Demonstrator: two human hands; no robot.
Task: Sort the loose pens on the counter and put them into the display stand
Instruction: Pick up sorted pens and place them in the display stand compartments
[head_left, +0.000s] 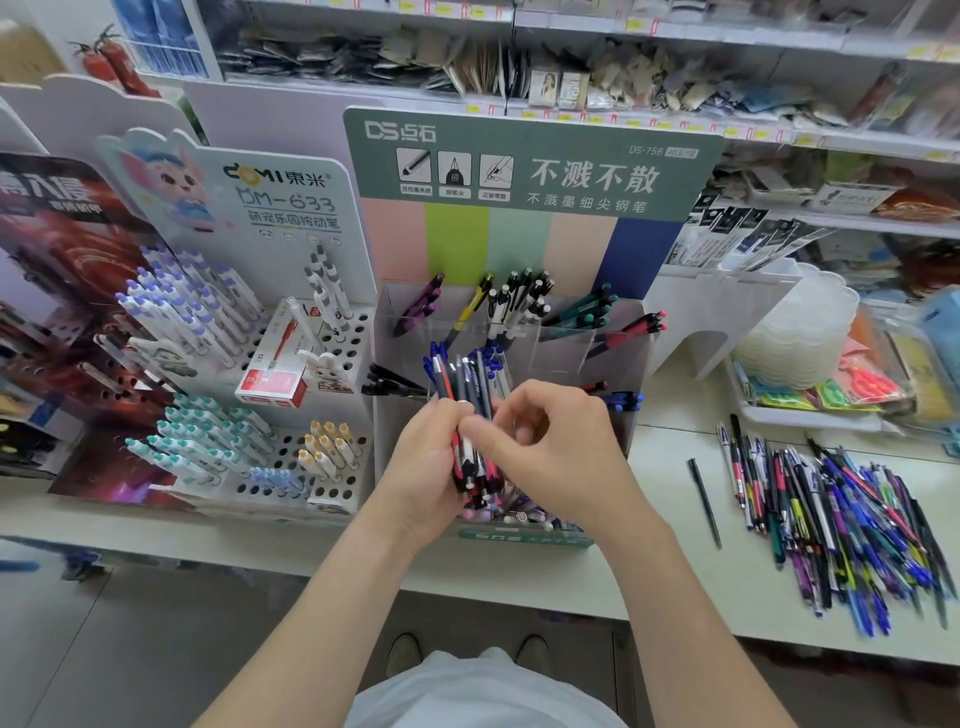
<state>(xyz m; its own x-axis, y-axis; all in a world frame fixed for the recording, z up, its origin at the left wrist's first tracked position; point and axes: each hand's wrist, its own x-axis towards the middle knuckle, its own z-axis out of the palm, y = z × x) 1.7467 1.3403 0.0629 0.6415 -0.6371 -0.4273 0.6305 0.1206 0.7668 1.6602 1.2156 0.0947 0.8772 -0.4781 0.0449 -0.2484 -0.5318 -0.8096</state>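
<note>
Sorting step: left hand (426, 462) grips pen bundle (470, 415), right hand (550, 447) apparently pinches one pen there. Next: drop it in matching display stand (519, 322) compartment.

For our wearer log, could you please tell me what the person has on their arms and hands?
The left forearm and right forearm are bare, with no sleeves in view. The left hand and right hand show no gloves, rings, watch or bracelet. A whitish garment covers the torso.
</note>
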